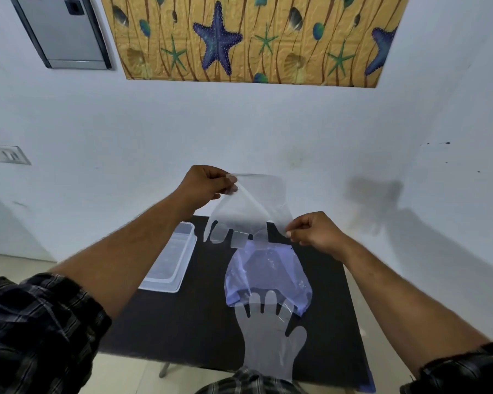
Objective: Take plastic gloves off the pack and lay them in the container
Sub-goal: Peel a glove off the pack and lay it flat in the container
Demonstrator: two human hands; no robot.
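Note:
A clear plastic glove (248, 214) hangs in the air above the dark table (188, 322), cuff up and fingers down. My left hand (208, 184) pinches its upper left cuff corner. My right hand (313, 230) pinches its lower right edge. Below them lies the bluish pack (268, 274) of gloves. A second clear glove (268, 342) lies flat on the table near me, its fingers tucked under the pack's edge. The clear plastic container (168, 257) sits on the table to the left of the pack, under my left forearm.
The small dark table stands against a white wall. Its near edge is close to my body, and tiled floor shows to the left. A wall switch (9, 155) sits at the far left.

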